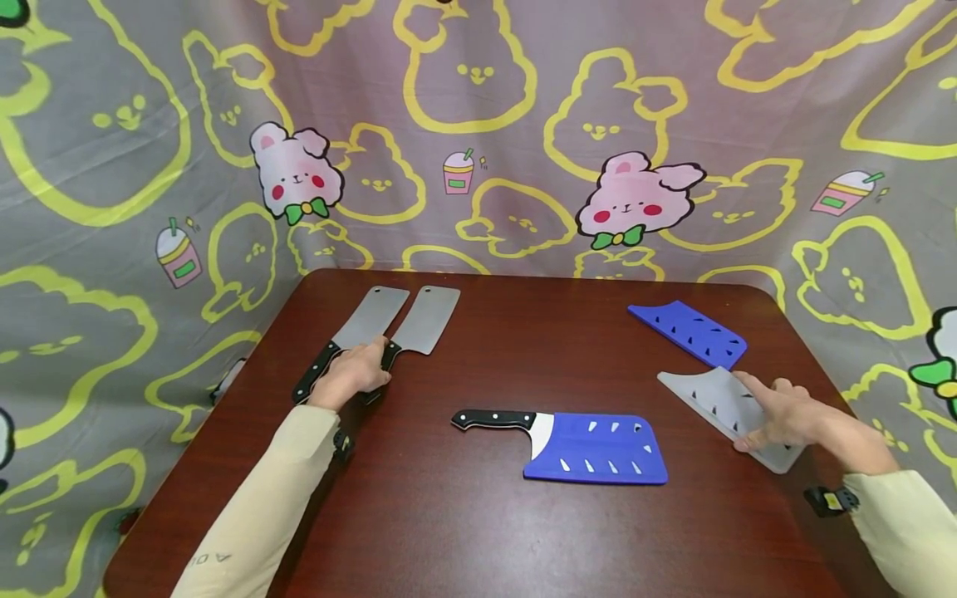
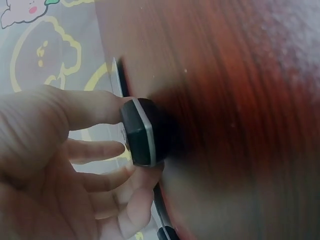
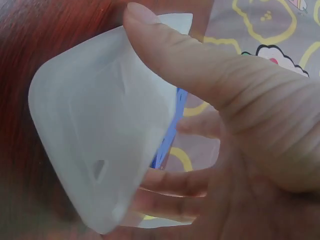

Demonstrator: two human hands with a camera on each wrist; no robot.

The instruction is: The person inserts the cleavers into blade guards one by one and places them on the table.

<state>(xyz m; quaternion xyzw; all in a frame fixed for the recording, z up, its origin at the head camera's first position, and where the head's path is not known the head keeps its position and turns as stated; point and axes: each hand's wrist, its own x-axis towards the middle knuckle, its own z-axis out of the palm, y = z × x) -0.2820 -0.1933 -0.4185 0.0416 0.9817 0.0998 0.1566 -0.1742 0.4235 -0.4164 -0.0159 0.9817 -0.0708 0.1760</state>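
Note:
My left hand grips the black handle of a cleaver whose bare steel blade points away on the table. In the left wrist view, thumb and fingers close around the butt of that handle. Just left of it lies a second bare cleaver, its handle partly behind the hand. Over on the right, my right hand holds a whitish slotted blade cover across its width. The right wrist view has the thumb at one edge of this cover and fingers at the opposite edge.
A blue slotted blade cover lies beyond the whitish one. Between the hands lies a third cleaver, its blade inside a blue cover. A patterned cloth hangs behind the dark red wooden table.

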